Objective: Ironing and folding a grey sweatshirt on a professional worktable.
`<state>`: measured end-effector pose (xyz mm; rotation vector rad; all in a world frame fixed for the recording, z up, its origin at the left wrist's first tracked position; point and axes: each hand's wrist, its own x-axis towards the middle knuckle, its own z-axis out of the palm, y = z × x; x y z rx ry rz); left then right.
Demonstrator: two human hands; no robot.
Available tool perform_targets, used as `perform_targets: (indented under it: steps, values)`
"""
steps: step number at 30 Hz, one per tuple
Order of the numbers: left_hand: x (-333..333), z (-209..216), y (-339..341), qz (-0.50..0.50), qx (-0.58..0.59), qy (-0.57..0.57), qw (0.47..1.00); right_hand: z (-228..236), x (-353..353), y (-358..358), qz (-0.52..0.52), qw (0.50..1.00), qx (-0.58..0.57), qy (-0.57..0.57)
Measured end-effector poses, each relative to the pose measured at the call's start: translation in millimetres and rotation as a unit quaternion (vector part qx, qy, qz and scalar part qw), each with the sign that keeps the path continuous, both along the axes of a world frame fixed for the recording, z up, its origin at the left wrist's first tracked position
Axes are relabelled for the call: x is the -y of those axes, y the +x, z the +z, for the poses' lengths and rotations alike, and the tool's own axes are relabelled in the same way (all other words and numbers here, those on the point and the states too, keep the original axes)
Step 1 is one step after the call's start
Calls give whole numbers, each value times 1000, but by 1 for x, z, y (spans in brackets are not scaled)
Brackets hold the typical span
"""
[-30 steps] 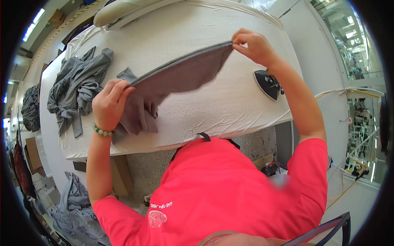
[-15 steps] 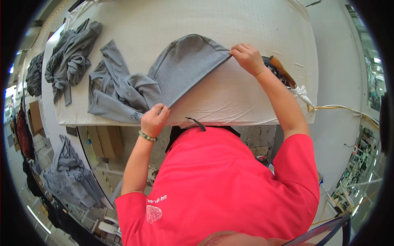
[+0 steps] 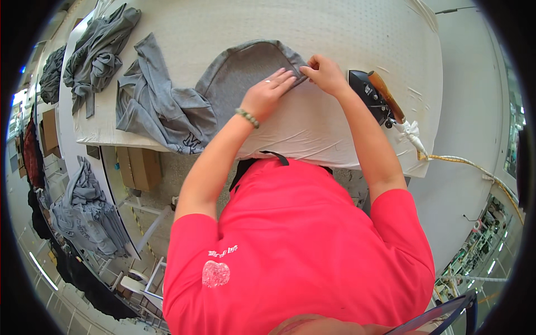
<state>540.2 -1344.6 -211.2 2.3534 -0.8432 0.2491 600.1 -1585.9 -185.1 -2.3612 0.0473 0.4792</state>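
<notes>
A grey hooded sweatshirt (image 3: 167,106) lies on the padded white table (image 3: 368,33). Its body and sleeves are bunched to the left, while its hood (image 3: 237,70) spreads out flat in the middle. My left hand (image 3: 268,94), with a beaded bracelet at the wrist, rests on the hood with fingers stretched out. At the hood's right corner, my right hand (image 3: 325,75) pinches the edge of the fabric. The fingertips of both hands are close together there.
A black iron (image 3: 363,92) with a wooden handle stands right of my right hand, its hose (image 3: 446,159) running off right. More grey garments (image 3: 103,50) lie at the table's far left. Others hang in a stack (image 3: 89,218) below left, near a cardboard box (image 3: 142,170).
My left hand has let go of the hood's near left corner and moved right and away onto the hood. The right hand keeps its pinch at the right corner.
</notes>
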Motion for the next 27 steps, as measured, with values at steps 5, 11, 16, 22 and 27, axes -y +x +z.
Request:
perform_targets:
  steps: [5, 11, 16, 22, 27]
  values:
    - [28, -7, 11, -32, -12, 122, 992, -19, 8, -9, -10, 995, 65, -72]
    - [19, -1, -3, -51, -60, 172, 982, -22, -5, -33, 50, 973, 209, -83]
    - [-6, 6, -35, -19, -97, 164, 981, -20, 5, -68, 227, 904, 345, -113]
    - [-15, 10, -57, 15, -130, 153, 980, -25, 14, -70, 225, 923, 284, -128]
    - [31, 4, -14, 0, -102, 76, 992, -11, 20, -69, 170, 941, 276, -99]
